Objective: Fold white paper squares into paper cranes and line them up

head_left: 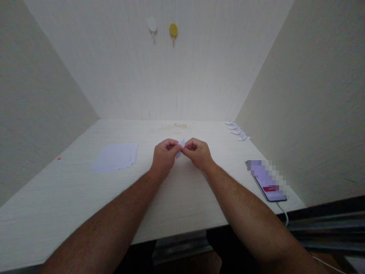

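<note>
Both my hands meet over the middle of the white desk (85,213). My left hand (163,156) and my right hand (198,153) are closed in a pinch on a small folded piece of white paper (180,146), held between the fingertips just above the desk. Most of the paper is hidden by my fingers. A stack of white paper sheets (115,156) lies flat on the desk to the left of my left hand.
Several small folded paper pieces (237,131) lie in a row at the back right by the wall. A phone (267,182) with a cable lies near the right front edge. Two round hooks (162,28) hang on the back wall. Walls close in on three sides.
</note>
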`<state>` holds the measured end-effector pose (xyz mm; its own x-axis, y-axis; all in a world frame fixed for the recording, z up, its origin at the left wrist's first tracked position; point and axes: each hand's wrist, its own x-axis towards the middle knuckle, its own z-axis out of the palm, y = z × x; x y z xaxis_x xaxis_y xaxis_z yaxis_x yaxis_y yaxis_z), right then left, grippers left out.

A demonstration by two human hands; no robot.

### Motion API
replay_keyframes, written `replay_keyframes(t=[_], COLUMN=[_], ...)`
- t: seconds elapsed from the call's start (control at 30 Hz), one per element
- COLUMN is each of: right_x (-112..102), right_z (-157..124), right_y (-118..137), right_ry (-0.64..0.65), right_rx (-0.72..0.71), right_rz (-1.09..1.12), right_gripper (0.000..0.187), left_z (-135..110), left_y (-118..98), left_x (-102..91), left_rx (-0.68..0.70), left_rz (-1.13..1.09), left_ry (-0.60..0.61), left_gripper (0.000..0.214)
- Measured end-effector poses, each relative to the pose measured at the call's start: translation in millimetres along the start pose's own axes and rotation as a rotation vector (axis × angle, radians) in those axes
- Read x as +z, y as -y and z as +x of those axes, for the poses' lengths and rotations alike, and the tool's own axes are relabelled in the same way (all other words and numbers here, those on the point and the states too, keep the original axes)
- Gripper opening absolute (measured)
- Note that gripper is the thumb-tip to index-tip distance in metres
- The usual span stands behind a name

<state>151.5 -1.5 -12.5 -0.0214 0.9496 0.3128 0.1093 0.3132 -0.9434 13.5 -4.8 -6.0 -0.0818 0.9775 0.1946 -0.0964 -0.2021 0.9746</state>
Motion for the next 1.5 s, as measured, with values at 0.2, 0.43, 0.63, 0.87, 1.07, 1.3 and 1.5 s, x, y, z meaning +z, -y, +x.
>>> replay_keyframes(t=[0.2, 0.43, 0.63, 0.87, 1.07, 1.3, 1.5], right_x=[2.6, 2.9, 1.9, 2.2, -0.1, 0.8, 0.9], right_z=[-0.3, -1.1, -1.0, -1.6, -0.9, -1.6, -1.9], right_y=[0.4, 2.2, 2.1, -0.8, 2.1, 2.5, 3.7], right_ry=[-0.015, -0.037, -0.054, -0.052, -0.048, -0.097, -0.131], right_rx=[0.001, 0.010, 0.016, 0.029, 0.005, 0.033, 0.003], right_rz=[0.022, 0.032, -0.033, -0.056, -0.038, 0.004, 0.020], right_gripper=[0.022, 0.020, 0.018, 0.022, 0.026, 0.019, 0.018], left_z=[-3.4, -5.5, -3.0, -2.2, 0.3, 0.3, -2.1], left_y=[-0.9, -4.9, -1.1, 2.6, 3.3, 2.3, -1.8], left_x=[5.5, 4.6, 1.4, 0.7, -1.0, -1.5, -1.2], left_rx=[-0.009, -0.013, 0.044, 0.033, 0.049, 0.051, 0.054], left_rz=[-0.071, 0.001, 0.115, 0.096, 0.108, 0.111, 0.124], left_ry=[-0.062, -0.068, -0.002, -0.004, 0.043, 0.089, 0.126], left_gripper=[0.019, 0.032, 0.018, 0.018, 0.021, 0.026, 0.024])
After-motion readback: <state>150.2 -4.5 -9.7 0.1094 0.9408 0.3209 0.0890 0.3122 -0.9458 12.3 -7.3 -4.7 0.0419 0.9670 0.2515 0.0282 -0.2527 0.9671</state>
